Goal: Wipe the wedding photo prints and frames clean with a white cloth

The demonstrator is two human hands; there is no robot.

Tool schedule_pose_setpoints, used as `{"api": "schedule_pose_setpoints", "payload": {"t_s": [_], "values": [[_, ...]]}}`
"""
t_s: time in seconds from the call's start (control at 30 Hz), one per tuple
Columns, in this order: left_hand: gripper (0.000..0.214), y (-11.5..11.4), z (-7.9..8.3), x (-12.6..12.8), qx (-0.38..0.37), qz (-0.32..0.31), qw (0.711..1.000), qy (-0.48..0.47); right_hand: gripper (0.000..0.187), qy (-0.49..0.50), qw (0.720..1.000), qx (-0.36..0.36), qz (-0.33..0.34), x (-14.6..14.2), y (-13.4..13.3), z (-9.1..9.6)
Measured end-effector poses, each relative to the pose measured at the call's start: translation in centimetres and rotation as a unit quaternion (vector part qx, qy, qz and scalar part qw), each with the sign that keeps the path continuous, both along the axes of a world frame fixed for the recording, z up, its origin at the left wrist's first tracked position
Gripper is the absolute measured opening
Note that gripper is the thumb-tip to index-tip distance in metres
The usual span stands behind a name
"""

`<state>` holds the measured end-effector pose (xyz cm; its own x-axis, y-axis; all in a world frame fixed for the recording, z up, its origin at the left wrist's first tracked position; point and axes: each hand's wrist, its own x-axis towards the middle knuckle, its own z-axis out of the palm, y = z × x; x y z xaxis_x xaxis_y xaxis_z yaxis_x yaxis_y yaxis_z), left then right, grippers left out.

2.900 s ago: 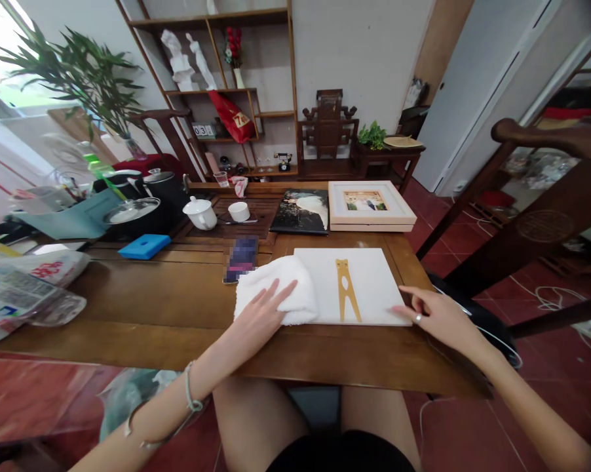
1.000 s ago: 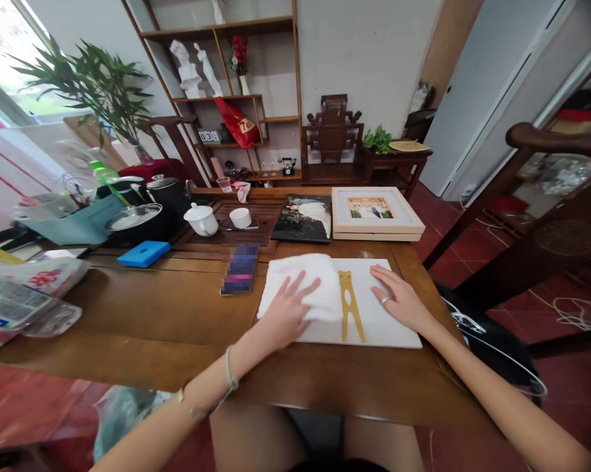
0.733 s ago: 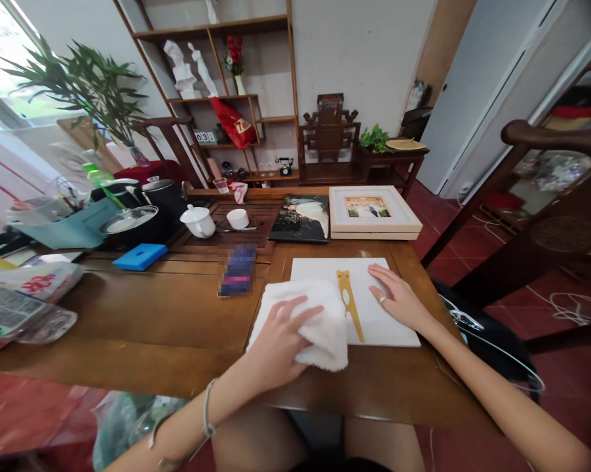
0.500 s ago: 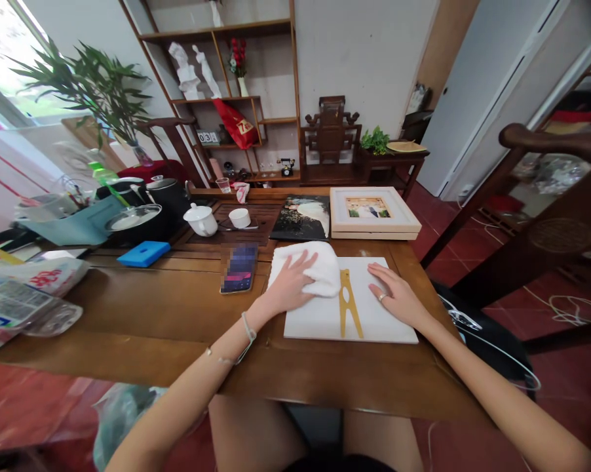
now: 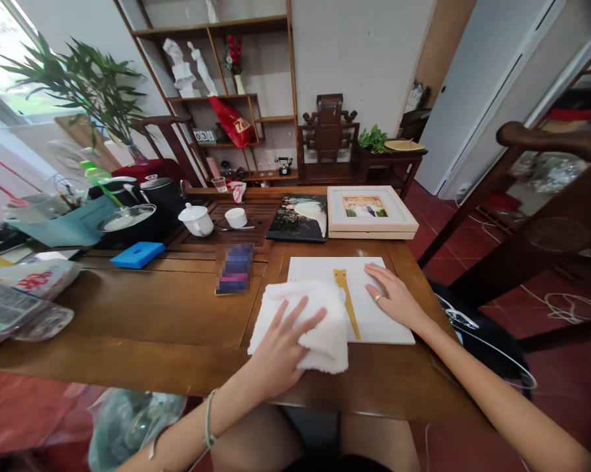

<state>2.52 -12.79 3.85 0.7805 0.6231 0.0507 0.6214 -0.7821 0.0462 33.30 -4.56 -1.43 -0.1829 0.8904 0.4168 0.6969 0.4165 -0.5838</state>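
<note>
A white board with a gold clothespin shape on it lies flat at the near right of the wooden table. My left hand presses a white towel onto the board's near left corner, fingers spread flat on the cloth. The towel hangs slightly past the board's front edge. My right hand, wearing a ring, rests flat with fingers stretched on the board's right side, steadying it.
A phone lies left of the board. Behind stand a white framed photo, a dark picture, a tea tray with a white teapot and cup, a blue box. Plastic bags at far left.
My left hand has slid the towel back and forth over the board's left part; it has just come from the far edge down to the near corner. The right hand stays put.
</note>
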Motion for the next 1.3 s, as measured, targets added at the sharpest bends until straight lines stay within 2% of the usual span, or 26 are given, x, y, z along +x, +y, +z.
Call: {"api": "schedule_pose_setpoints", "payload": {"t_s": [0.07,0.27,0.37,0.47,0.6,0.67,0.77,0.87,1.03,1.1,1.2,1.3], "values": [[0.027,1.6,0.1,0.2,-0.007,0.016,1.000,0.001,0.040,0.000,1.000,0.000,-0.001,0.0,0.0,0.1],[0.023,9.8,0.1,2.5,0.018,0.107,0.994,-0.009,0.041,-0.008,1.000,-0.011,0.003,0.1,0.0,0.4],[0.026,11.5,0.0,3.3,0.035,0.123,0.992,-0.008,0.041,-0.009,1.000,-0.013,0.000,0.1,-0.1,0.4],[0.025,9.9,-0.3,3.1,0.033,0.110,0.993,-0.006,0.040,-0.008,1.000,-0.011,-0.004,0.1,-0.1,0.4],[0.018,3.9,-1.1,2.5,0.029,0.088,0.996,-0.002,0.040,-0.002,0.999,-0.001,-0.035,0.3,0.1,0.2],[0.011,0.9,-1.4,2.3,0.035,0.054,0.998,-0.008,0.041,-0.003,0.999,-0.001,-0.048,0.4,0.2,0.1],[0.012,-1.1,-1.3,2.4,0.029,0.018,0.999,-0.011,0.041,-0.004,0.999,-0.005,-0.046,0.5,0.3,0.1],[0.017,1.0,-0.8,3.0,0.016,0.026,1.000,0.007,0.041,-0.004,0.999,-0.003,-0.044,0.5,0.3,0.0],[0.024,8.6,-0.1,4.7,0.030,0.092,0.995,0.024,0.042,-0.003,0.999,-0.002,-0.041,0.6,0.4,-0.2],[0.026,10.6,0.1,5.4,0.040,0.104,0.994,0.019,0.041,-0.001,0.999,0.000,-0.039,0.7,0.4,-0.3],[0.029,10.8,0.2,6.4,0.041,0.093,0.995,0.015,0.041,0.001,0.999,0.003,-0.036,0.7,0.4,-0.3],[0.027,7.3,-0.1,7.0,0.045,0.049,0.997,0.024,0.043,0.004,0.999,0.003,-0.034,0.7,0.5,-0.3]]}}
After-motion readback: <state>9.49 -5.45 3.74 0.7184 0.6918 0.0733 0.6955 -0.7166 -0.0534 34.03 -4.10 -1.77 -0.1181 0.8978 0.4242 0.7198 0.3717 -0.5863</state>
